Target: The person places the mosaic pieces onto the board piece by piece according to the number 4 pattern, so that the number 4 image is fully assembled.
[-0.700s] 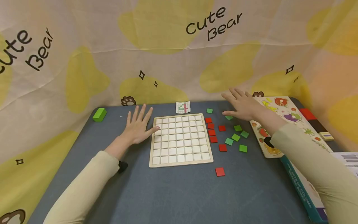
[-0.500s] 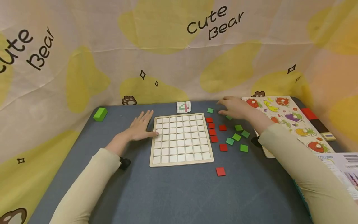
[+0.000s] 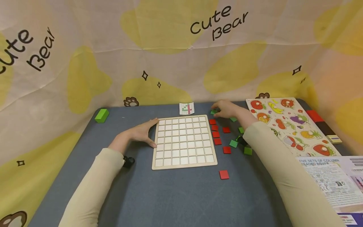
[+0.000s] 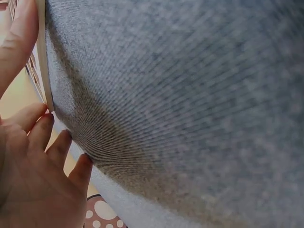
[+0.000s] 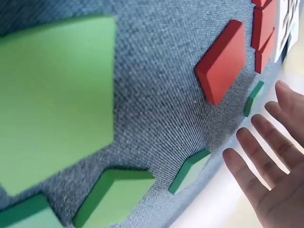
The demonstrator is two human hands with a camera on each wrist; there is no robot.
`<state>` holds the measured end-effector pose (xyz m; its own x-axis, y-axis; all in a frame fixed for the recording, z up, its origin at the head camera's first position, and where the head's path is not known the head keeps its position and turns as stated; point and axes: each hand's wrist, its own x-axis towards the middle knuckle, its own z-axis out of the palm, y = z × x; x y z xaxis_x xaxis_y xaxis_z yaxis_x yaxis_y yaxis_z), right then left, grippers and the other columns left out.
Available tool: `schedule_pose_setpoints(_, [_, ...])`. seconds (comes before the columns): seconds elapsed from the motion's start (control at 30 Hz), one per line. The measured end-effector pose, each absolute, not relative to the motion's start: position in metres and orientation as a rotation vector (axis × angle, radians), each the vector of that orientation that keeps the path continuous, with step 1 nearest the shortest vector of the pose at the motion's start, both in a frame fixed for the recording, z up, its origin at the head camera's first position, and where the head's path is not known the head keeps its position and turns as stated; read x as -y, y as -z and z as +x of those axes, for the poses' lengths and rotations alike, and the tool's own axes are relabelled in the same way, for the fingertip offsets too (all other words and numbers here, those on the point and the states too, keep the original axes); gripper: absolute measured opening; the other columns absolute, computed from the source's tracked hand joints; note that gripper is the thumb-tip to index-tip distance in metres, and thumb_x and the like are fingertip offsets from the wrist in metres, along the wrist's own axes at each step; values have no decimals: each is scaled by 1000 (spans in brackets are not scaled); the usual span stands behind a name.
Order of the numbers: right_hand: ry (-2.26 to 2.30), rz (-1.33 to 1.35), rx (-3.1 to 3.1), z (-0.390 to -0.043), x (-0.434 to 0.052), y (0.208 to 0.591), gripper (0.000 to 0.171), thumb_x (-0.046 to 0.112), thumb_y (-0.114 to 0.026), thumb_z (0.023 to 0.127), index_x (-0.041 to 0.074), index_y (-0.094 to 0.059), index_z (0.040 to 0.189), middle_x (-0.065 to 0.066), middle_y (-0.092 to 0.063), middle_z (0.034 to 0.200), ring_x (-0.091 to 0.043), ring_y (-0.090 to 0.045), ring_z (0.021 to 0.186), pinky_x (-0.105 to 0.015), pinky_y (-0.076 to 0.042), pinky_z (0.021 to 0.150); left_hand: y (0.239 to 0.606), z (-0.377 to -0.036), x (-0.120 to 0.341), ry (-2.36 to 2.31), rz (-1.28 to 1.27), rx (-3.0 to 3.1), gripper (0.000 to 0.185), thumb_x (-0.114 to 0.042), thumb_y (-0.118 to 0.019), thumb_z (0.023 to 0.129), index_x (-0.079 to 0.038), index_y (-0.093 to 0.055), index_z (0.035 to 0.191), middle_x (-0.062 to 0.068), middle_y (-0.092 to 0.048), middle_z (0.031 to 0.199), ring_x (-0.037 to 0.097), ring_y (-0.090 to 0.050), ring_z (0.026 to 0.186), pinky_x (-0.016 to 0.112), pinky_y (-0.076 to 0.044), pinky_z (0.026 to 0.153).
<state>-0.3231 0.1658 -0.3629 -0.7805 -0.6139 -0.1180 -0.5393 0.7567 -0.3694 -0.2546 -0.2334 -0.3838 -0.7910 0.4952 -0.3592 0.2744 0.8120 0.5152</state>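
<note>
A wooden grid board (image 3: 184,140) with bare white cells lies mid-table. My left hand (image 3: 141,132) rests against its left edge, with the thumb at the front and the fingers (image 4: 45,133) nearly straight beside the board edge (image 4: 42,57). My right hand (image 3: 227,110) hovers low at the far right of the board, fingers (image 5: 259,145) straight and holding nothing, the tips close to a small green tile (image 3: 213,112) (image 5: 254,97). Red tiles (image 3: 214,130) line the board's right side. More green tiles (image 3: 233,143) lie partly under my right sleeve.
A lone red tile (image 3: 224,174) lies near the front. A pattern card (image 3: 187,108) sits behind the board and a green block (image 3: 101,115) at the far left. A fruit peg puzzle (image 3: 292,126), a printed leaflet (image 3: 331,183) and coloured blocks (image 3: 314,115) fill the right side.
My right hand dropped and slid left toward the far green tile, uncovering the fruit puzzle. My left hand turned from flat on the table to lying against the board's left edge.
</note>
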Motion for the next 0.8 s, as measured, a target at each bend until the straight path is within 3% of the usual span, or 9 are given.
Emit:
schedule_pose_setpoints(0.13, [434, -927, -2723, -334, -167, 376, 43, 23, -67, 94, -2, -63, 129, -24, -64, 129, -41, -60, 118, -49, -50, 99, 383, -255, 232, -589, 604, -2512, 124, -36, -89, 72, -3, -7, 159, 22, 1, 167, 46, -1, 154, 62, -10, 123])
schedule_pose_setpoints(0.27, [389, -819, -2752, -326, -157, 369, 34, 14, -66, 94, -1, -65, 124, -23, -65, 125, -40, -60, 117, -51, -49, 100, 384, -256, 232, -563, 597, -2509, 127, -37, -89, 71, -2, -5, 159, 21, 3, 167, 47, 1, 154, 63, -10, 123])
schedule_pose_setpoints(0.43, [362, -741, -2774, -322, -152, 369, 23, 12, -68, 93, 2, -65, 114, -18, -66, 114, -33, -62, 104, -47, -51, 91, 385, -257, 231, -543, 601, -2509, 131, -37, -91, 68, -1, -4, 159, 21, 5, 167, 47, 4, 153, 64, -9, 123])
schedule_pose_setpoints(0.8, [446, -747, -2869, -320, -143, 370, 21, 3, -74, 86, -2, -64, 103, -19, -65, 102, -31, -60, 91, -44, -51, 83, 385, -259, 227, -549, 609, -2496, 134, -37, -92, 65, 0, -4, 159, 18, 7, 168, 42, 4, 155, 59, -9, 125])
